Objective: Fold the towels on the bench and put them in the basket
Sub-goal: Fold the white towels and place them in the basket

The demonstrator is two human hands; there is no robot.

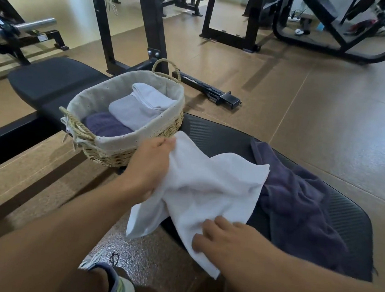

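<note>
On the bench [58,86], at ten o'clock from the hands, we see the basket [140,138] standing near the pad's edge, already holding a purple folded towel [105,124] and two pale folded towels [136,109] stacked beside and above it. At nine o'clock of the work area, our left hand [149,165] pinches an upper corner of the white towel [208,187], fingers closed on the cloth and touching the basket's near wall. We judge that a pull toward eleven o'clock could nudge the basket off the narrow pad. At six o'clock, the towel's lower corner hangs over the bench edge toward the floor [331,112]; if the grip slackens, the cloth may slide down. Our right hand [229,241], at five o'clock, lies flat on the white towel with fingers spread and slightly curled, pressing rather than gripping. At three o'clock the dark towel [299,203] lies crumpled and unfolded, its edge tucked under the white one; dragging the white towel could carry the dark one along and spoil the fold.
</note>
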